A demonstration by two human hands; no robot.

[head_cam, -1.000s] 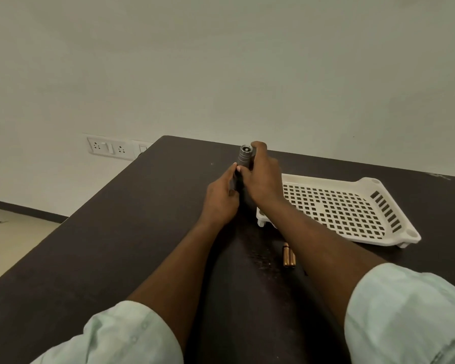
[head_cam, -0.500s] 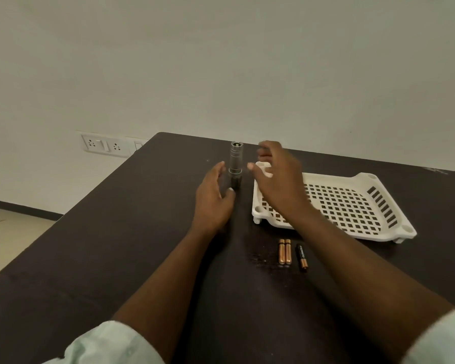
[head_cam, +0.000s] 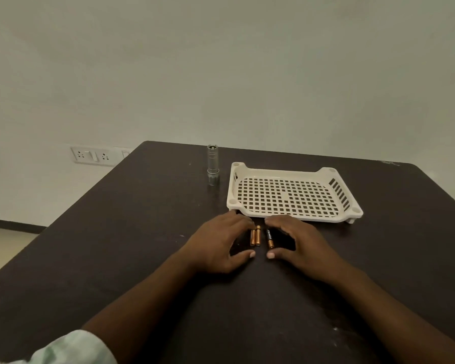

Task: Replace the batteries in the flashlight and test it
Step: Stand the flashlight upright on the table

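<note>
hands have come back from the far end of the table: half a second ago both flanked the short silver metal flashlight (head_cam: 212,165), a second ago they gripped it; now neither touches it. it stands upright on its wider ribbed head, open rear end up, on the dark brown matte tabletop (head_cam: 116,245), just left of the white perforated plastic tray (head_cam: 286,195) and well apart from the hands.

left hand (head_cam: 218,245) lies low over the table near the tray's front edge, fingers loosely arched and spread, thumb stretched toward the middle, holding nothing. its fingertips sit just beside the two copper-coloured slim batteries (head_cam: 255,236), which lie side by side, parallel, pointing away from the person; whether a fingertip touches the left one cannot be told.

right hand (head_cam: 302,245) mirrors it, fingers arched over the black-and-copper battery (head_cam: 269,237), thumb tip on the table below it. its fingers cover part of that battery, yet no pinch shows; contact cannot be told.

tray has a square-hole grid floor, raised rim, slotted right wall and round corner posts; it holds nothing visible. pale green sleeve (head_cam: 71,349) shows at the lower left. white wall socket plate (head_cam: 92,155) sits on the plain wall beyond the table's left corner.
</note>
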